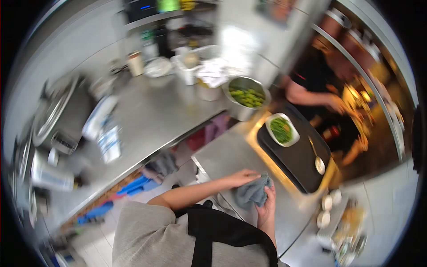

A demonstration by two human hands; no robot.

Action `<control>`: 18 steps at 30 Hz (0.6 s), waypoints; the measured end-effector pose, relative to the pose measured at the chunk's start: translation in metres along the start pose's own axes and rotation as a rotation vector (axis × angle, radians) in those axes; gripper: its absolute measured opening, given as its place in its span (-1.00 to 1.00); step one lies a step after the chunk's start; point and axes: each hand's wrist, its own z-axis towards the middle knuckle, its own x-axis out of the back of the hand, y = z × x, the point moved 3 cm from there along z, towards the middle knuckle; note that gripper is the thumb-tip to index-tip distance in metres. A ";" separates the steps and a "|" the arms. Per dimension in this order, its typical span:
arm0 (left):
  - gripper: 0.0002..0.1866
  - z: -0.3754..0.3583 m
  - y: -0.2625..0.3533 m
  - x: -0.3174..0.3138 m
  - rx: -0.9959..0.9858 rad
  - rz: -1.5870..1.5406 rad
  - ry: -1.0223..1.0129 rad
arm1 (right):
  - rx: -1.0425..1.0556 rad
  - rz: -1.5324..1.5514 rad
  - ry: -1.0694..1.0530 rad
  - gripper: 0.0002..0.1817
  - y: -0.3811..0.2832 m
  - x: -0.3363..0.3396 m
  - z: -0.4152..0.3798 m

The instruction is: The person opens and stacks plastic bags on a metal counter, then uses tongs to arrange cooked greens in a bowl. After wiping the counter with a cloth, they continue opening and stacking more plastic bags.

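Note:
A grey-blue cloth [251, 193] is bunched between my two hands, just above the metal counter. My left hand [242, 177] reaches in from the left with its fingers closed on the cloth's upper edge. On the cloth's right side, my right hand [266, 204] grips it with thumb and fingers. Beyond the hands, a black tray [289, 155] lies on the pass ledge. It carries a white dish of chopped greens [281, 130] and a spoon [319, 163].
A steel pot of green vegetables [247, 96] stands left of the tray. The long steel counter [151, 107] holds tubs, a patterned cloth [108, 144] and a large cooker [62, 118]. Through the opening, another person's arm [307, 93] is visible. Small white containers [326, 203] stand at right.

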 end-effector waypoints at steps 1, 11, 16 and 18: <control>-0.63 -0.018 -0.008 0.019 -0.010 -0.014 0.094 | -0.074 -0.018 -0.058 -0.63 0.007 -0.014 0.011; -0.87 -0.271 0.007 0.162 -0.332 0.255 0.895 | -0.215 -0.226 -0.479 -0.67 0.130 -0.191 0.107; -0.71 -0.423 -0.016 0.176 -0.116 0.138 1.219 | 0.238 -0.400 -0.371 -0.64 0.168 -0.277 0.133; -0.70 -0.491 -0.051 0.190 -0.296 0.032 1.610 | 0.604 -0.902 -0.445 -0.50 0.187 -0.278 0.184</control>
